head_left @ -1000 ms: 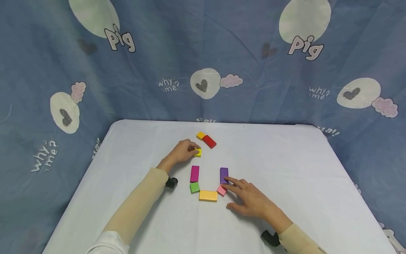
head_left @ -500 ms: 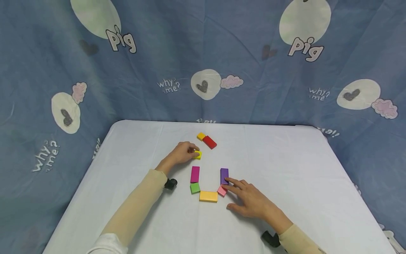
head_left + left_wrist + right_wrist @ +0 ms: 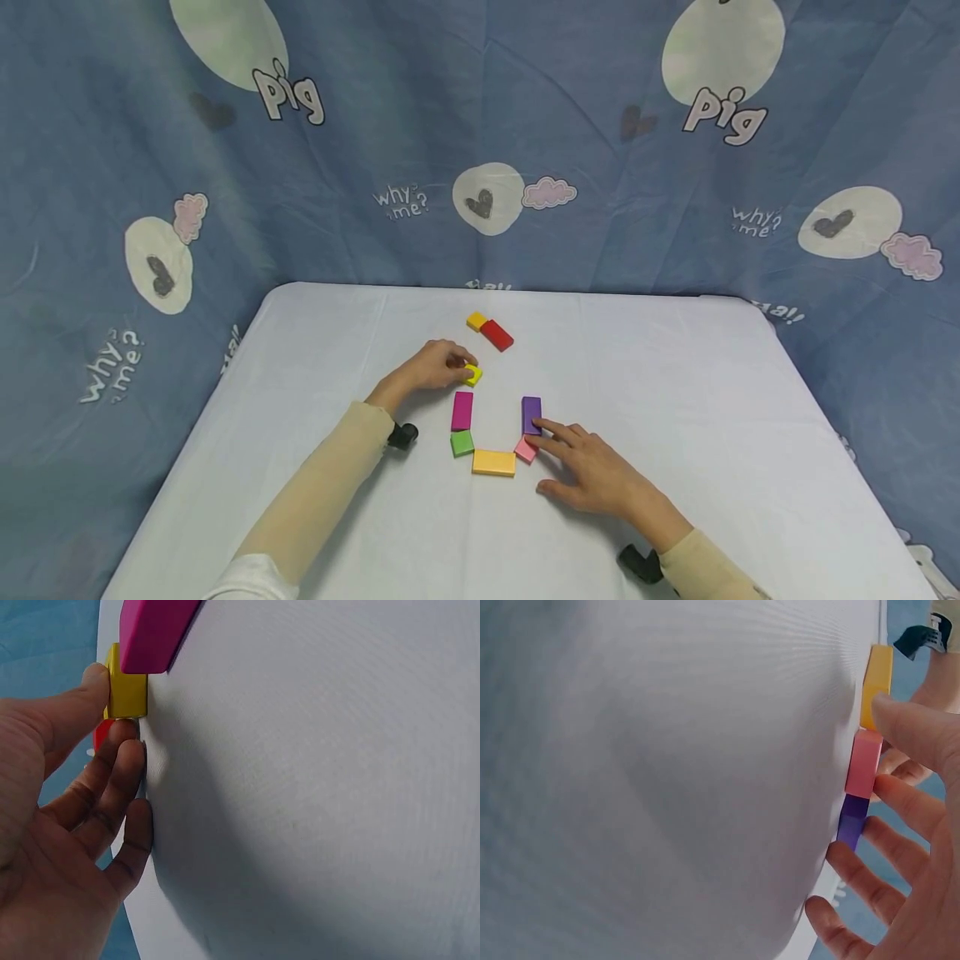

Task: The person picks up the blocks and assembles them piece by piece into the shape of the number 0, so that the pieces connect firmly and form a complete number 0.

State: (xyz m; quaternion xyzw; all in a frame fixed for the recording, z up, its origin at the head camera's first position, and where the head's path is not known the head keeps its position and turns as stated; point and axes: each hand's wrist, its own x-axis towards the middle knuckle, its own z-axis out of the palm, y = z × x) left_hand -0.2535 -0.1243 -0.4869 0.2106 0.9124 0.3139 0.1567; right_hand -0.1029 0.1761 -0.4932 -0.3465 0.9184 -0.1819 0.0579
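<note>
The left hand (image 3: 438,364) pinches a small, glossy yellow block (image 3: 474,376). The right hand (image 3: 588,469), outspread, touches a purple block (image 3: 531,412) and a pink block (image 3: 526,452).

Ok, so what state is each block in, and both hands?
Left hand: pinching yellow block
Yellow block: held, turned askew
Right hand: fingers spread at pink block and purple block, contact unclear
Pink block: lying askew
Purple block: lying down
Magenta block: lying, untouched
Green block: lying, untouched
Long orange block: lying crosswise, untouched
Red block: lying slanted, untouched
Small orange block: lying against red block
</note>
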